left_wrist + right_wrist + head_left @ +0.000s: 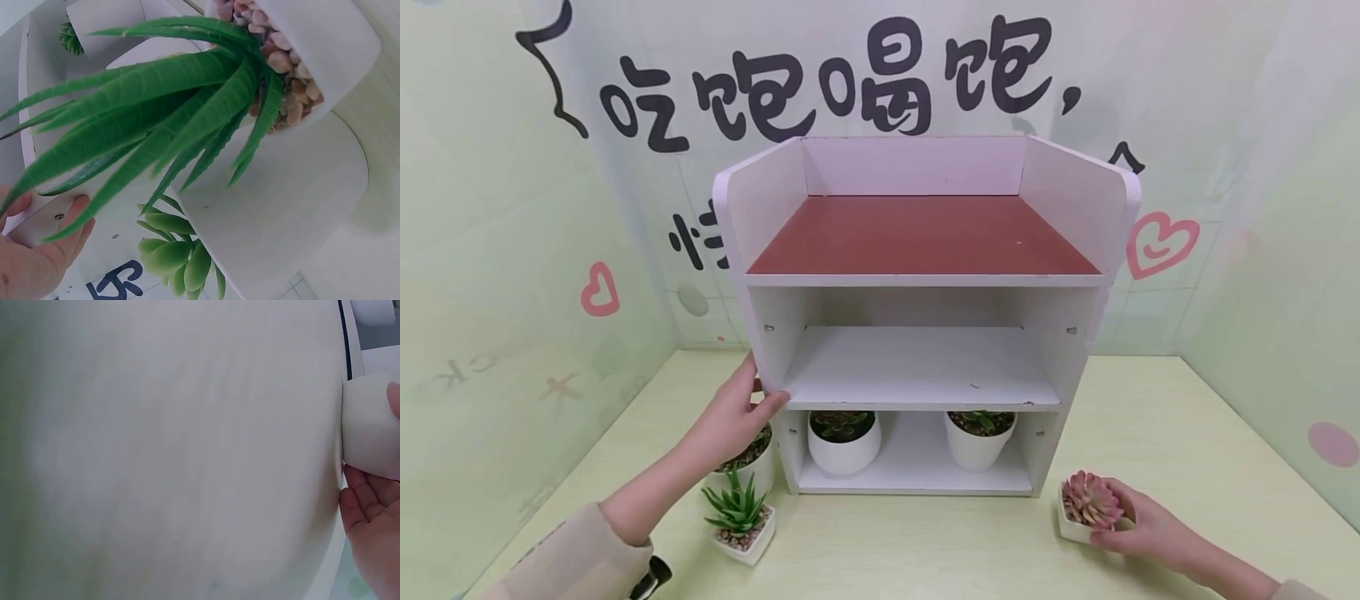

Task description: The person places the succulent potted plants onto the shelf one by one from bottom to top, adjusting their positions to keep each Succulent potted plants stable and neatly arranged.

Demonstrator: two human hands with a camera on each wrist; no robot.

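A white shelf unit (925, 407) with a reddish-brown top board (917, 237) stands in the middle of the table. My left hand (737, 412) grips its left side panel, thumb on the front edge by the middle shelf and fingers round the outer side. In the left wrist view, that hand (44, 250) shows at the lower left, partly behind aloe leaves. To the right of the unit, my right hand (1157, 529) holds a pink succulent (1092, 500) in a small white pot (1075, 529). The right wrist view shows fingers (365, 506) against the pot (369, 425), low at the table surface.
An aloe-like plant (737, 508) in a square white pot stands front left, with a larger potted succulent (763, 471) behind it. On the bottom shelf sit two white potted plants, one left (844, 450) and one right (981, 446). Printed walls (512, 208) enclose the table.
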